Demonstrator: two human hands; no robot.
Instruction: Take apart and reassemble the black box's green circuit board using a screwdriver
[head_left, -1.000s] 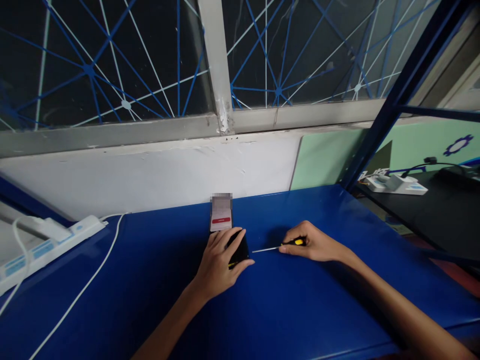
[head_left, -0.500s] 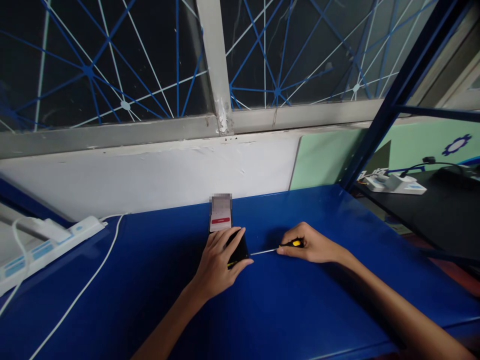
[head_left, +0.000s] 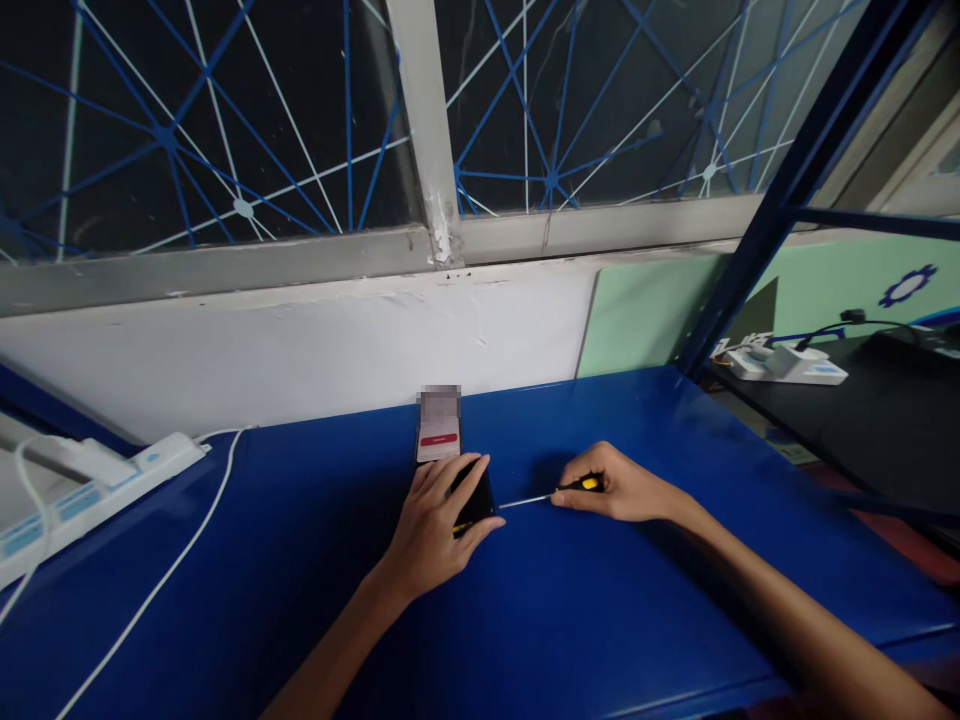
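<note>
Left hand: the left hand (head_left: 433, 530) is laid flat over a small black box-shaped device (head_left: 475, 497), its grip spread across the top and near side, pressing rather than pinching.
Right hand: the right hand (head_left: 619, 487) is closed on a slim screwdriver with a black-and-yellow handle and thin steel shaft (head_left: 553, 492); the grip is pressed together around the handle.
Screwdriver: it is held nearly level, low over the blue metal worktop (head_left: 570, 610), the tip brought up against the right side of the black device; whether it sits in a slot or screw cannot be told.
Device: it lies at mid-worktop, just in front of a narrow white upright card with a red bar (head_left: 439, 437).
Handling, device: it is judged rigid and light, likely to skate on the smooth painted surface, so a flat hold from above with fingers hooked over the edges is judged best.
Handling, screwdriver: it is judged stiff and light; the thin shaft could slip off or flex under side load, so it is best taken at the handle, close to the shaft.
Surroundings: a white power strip with a white cable (head_left: 90, 483) lies well apart at the left.
</note>
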